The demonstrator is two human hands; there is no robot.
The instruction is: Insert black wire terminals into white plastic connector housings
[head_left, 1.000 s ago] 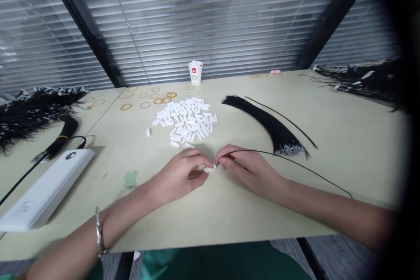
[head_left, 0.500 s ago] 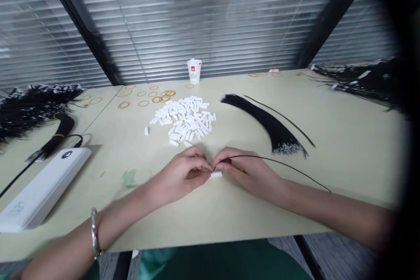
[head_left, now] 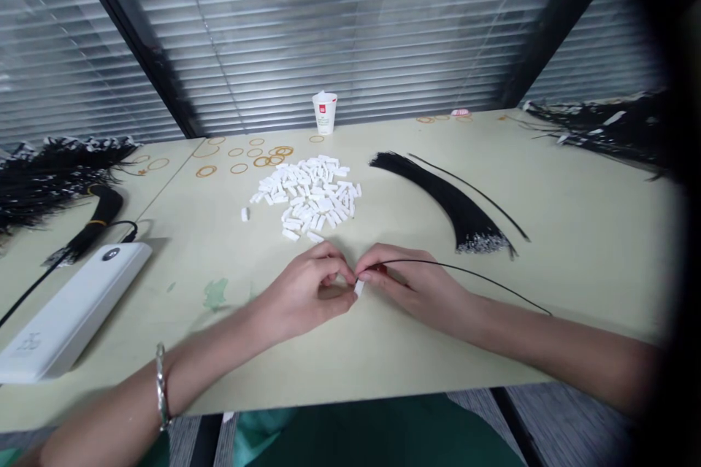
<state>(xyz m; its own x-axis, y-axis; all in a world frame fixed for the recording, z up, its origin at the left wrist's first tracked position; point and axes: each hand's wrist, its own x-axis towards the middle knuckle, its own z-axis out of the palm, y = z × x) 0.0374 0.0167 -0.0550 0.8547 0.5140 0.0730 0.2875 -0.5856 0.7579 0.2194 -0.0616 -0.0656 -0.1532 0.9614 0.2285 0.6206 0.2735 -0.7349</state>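
Note:
Between thumb and fingers, my left hand [head_left: 312, 288] grips a small white plastic connector housing [head_left: 359, 287], now tilted steeply. My right hand [head_left: 416, 281] pinches a thin black wire [head_left: 471, 268] close to its end, right at the top of the housing. Whether the wire tip is inside the housing, I cannot tell. From my right fingers the wire's free length arcs over the right wrist. Just beyond my hands lies a heap of similar white housings [head_left: 315, 197]. A thick bundle of black wires [head_left: 432, 193] with metal-tipped ends rests to the right.
A single black wire [head_left: 471, 193] lies beside the bundle. At left are a white power bank [head_left: 77, 314] with a cable and a pile of black wires [head_left: 49, 179]; another wire pile [head_left: 602, 128] is far right. A paper cup [head_left: 325, 115] and rubber bands [head_left: 274, 155] stand farther back.
The white housing has turned from lying level to a steep tilt between my left fingers. My right hand keeps its pinch on the wire in nearly the same place.

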